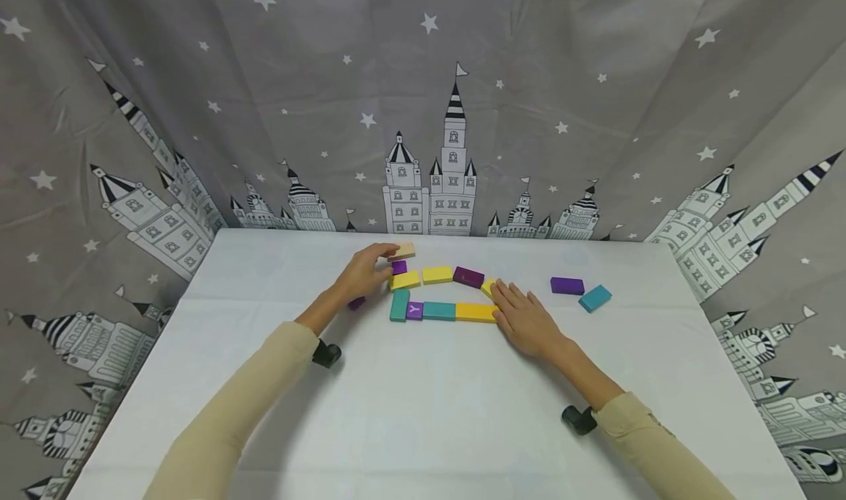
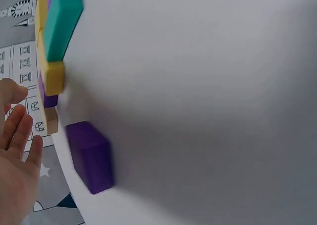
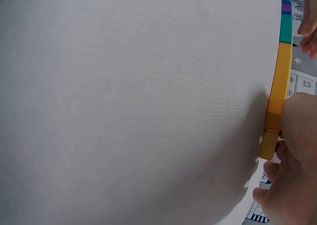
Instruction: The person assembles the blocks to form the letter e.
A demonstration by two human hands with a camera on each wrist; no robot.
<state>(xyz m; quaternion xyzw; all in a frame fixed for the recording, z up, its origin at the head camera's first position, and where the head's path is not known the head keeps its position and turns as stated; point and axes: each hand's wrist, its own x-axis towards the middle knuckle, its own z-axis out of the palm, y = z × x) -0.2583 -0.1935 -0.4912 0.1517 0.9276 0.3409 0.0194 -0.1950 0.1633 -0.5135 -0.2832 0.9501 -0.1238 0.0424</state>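
Coloured blocks form a closed outline on the table. Its front row has an upright teal block, a purple block with a Y, another teal block and a long orange block. Behind them curve yellow blocks and a plum block. My left hand reaches with loose fingers to a beige block behind a small purple block; contact is unclear. My right hand lies with fingers extended at the outline's right end, partly covering a yellow block.
A loose purple block lies below the left hand. To the right are a purple block and a blue block. A grey castle-print curtain hangs behind the white table.
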